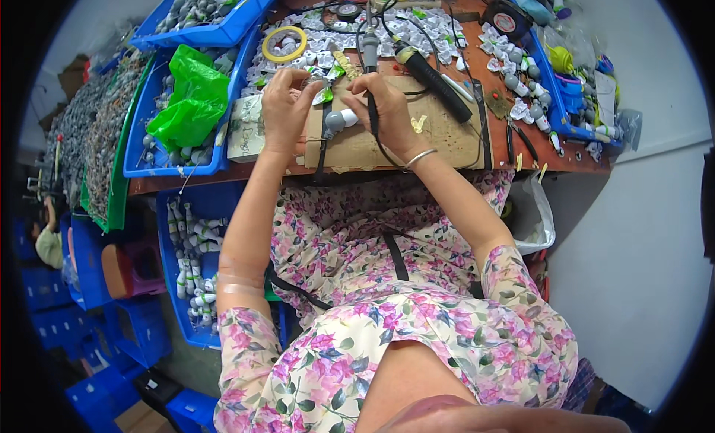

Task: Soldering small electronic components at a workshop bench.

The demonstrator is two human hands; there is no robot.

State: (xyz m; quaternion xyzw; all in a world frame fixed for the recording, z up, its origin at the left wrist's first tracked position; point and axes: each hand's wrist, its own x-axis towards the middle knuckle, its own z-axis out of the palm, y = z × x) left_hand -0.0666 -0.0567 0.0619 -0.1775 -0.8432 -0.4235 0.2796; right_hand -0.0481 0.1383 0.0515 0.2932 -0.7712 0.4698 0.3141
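Observation:
My left hand (286, 109) is over the left side of the cardboard mat (439, 139), thumb and forefinger curled together at a small grey and green part (323, 93); the grip itself is too small to make out. My right hand (391, 116) is closed round a slim pen-shaped soldering iron (372, 113), its grey barrel pointing away and its black cord trailing back toward me. A forefinger covers part of the handle. Between the hands, a grey ball-shaped piece with a white collar (337, 121) lies on the mat beside a dark strip.
Many white parts (477, 31) cover the table's back. A yellow tape roll (284, 44), thick black ribbed cylinder (439, 87) and pliers (521, 139) lie around the mat. Blue bins stand left and right, one holding a green bag (190, 98). Another bin (167, 239) sits below, left.

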